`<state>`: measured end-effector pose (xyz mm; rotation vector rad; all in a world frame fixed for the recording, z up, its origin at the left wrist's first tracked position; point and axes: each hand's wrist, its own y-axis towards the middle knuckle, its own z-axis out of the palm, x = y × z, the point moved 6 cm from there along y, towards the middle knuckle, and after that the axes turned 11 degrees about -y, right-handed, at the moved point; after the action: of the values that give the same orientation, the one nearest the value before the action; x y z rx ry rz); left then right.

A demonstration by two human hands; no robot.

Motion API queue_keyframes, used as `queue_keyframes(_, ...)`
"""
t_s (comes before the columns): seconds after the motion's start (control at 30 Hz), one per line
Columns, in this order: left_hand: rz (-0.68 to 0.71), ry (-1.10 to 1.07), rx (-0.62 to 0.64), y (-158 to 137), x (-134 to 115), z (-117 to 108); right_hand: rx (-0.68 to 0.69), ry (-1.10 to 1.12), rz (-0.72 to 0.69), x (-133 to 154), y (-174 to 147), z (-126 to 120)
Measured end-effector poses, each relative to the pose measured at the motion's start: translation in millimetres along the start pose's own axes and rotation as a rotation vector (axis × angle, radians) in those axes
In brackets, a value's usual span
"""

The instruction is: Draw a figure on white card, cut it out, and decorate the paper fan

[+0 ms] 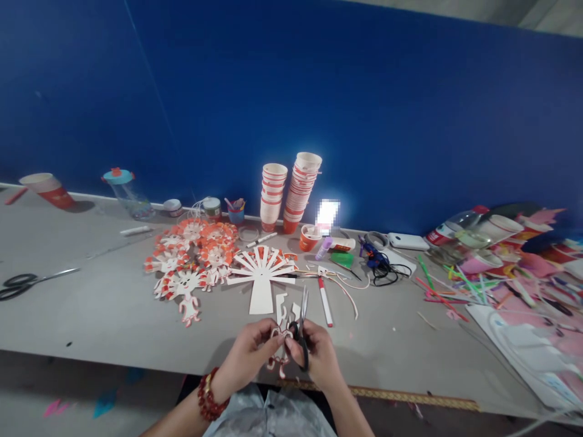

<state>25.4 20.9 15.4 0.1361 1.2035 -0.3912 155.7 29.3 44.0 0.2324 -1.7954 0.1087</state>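
Near the table's front edge, my left hand (252, 352) pinches a white paper cutout (281, 349) with red-marked edges. Black-handled scissors (303, 312) are gripped in my right hand (319, 352), their blades pointing away from me. The right thumb is close to the cutout; whether it presses on it I cannot tell. Just beyond my hands lie loose white paper scraps (281, 303) and a white paper piece with fanned strips (262, 294). To its left spreads a pile of orange-and-white paper figures (195, 255). A red-and-white marker (325, 301) rests to the right of the scissors.
Two stacks of paper cups (273, 197) stand near the blue wall, beside a bright, blurred patch. Another pair of scissors (27, 282) lies far left, near a clear jug (127, 194). At right are a plastic bottle (449, 230), coloured straws (439, 288) and a white power strip (537, 346).
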Motion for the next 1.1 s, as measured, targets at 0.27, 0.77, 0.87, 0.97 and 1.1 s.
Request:
queue_keyframes(0.27,-0.003,0.001,0.068,-2,5,1,-0.025,0.045,0.05,-12,-1,1)
queue_keyframes(0.77,0.006,-0.061,-0.02,-3,3,-5,-0.054,0.118,0.085,-24,2,-1)
queue_keyframes(0.87,0.015,-0.089,-0.084,-5,-1,-7,-0.077,0.129,0.1,-23,3,-3)
queue_keyframes(0.97,0.03,-0.119,-0.119,-5,-3,-7,-0.112,0.172,0.116,-22,4,-8)
queue_keyframes(1.1,0.052,-0.131,-0.153,-3,-4,-7,-0.078,0.165,0.096,-17,6,-8)
